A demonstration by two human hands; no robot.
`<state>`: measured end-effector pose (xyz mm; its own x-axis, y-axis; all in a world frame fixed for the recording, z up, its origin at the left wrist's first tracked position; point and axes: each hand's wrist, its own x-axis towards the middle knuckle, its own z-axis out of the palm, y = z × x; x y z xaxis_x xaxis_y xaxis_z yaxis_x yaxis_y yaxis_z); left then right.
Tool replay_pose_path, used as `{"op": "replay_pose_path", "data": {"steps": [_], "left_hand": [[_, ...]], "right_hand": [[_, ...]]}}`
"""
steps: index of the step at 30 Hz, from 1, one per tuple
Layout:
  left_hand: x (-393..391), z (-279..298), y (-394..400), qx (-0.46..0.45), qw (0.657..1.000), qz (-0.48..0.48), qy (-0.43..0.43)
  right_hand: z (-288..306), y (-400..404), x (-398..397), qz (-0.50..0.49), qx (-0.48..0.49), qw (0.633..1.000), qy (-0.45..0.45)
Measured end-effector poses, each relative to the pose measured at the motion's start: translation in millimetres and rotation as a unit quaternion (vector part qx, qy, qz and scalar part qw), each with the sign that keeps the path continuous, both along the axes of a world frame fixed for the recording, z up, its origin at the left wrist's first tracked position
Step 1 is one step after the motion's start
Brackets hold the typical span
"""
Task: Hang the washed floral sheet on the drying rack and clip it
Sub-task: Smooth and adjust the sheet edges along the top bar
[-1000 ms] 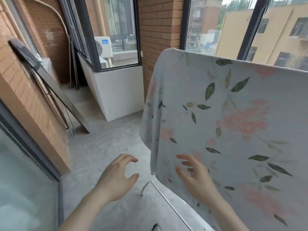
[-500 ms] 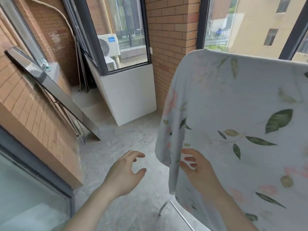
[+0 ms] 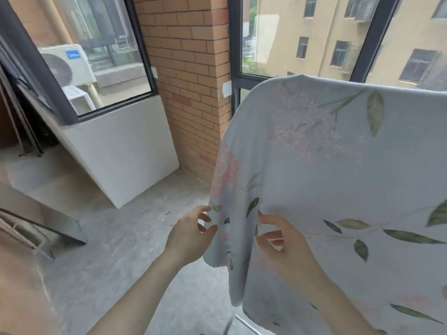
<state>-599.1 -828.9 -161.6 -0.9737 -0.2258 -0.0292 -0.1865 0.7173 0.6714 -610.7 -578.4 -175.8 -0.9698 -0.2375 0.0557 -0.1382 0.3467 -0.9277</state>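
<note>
The pale blue floral sheet (image 3: pixel 326 170) with pink blossoms and green leaves hangs draped over the top of a drying rack on the right; only a bit of the rack's metal leg (image 3: pixel 228 326) shows below it. My left hand (image 3: pixel 191 234) is at the sheet's left hanging edge, fingers spread and loosely curled, fingertips touching the hem. My right hand (image 3: pixel 283 247) lies in front of the cloth just right of that edge, fingers loosely bent toward the fabric, holding nothing that I can see. No clip is in view.
A brick pillar (image 3: pixel 188 76) stands behind the sheet's left end. A low white wall (image 3: pixel 125 146) under a window runs to the left. A grey leaning panel (image 3: pixel 41 221) sits at the far left on the concrete floor (image 3: pixel 135 238).
My view has risen and shifted right. Both hands moved up toward the sheet's left edge; the left hand, earlier apart from the cloth, now touches the hem.
</note>
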Motion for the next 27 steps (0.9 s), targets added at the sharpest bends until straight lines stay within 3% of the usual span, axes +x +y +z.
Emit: {"op": "replay_pose_path", "data": {"steps": [11,16,22,25,27], "left_hand": [[-138.0,-3.1,-63.7,-0.05,0.985,-0.131,0.104],[-160.5,15.5,-88.9,0.051,0.971,-0.171,0.157],[-213.8,101.0,-85.8,0.199,0.933,-0.179,0.241],[-239.8,136.5,-66.2,0.213,0.914,-0.209,0.273],[-259.7,142.6,-53.5,0.213,0.92,-0.217,0.247]], "right_hand": [[-11.2,-68.6,-27.4,-0.215,0.025,0.976,0.0],[-8.5,-88.3,-16.7,-0.272,0.041,0.962,0.004],[21.7,-105.0,-14.0,-0.308,0.05,0.949,0.041],[45.8,-110.8,-13.7,-0.322,0.051,0.941,0.092],[63.1,-113.5,-15.0,-0.329,0.058,0.934,0.126]]}}
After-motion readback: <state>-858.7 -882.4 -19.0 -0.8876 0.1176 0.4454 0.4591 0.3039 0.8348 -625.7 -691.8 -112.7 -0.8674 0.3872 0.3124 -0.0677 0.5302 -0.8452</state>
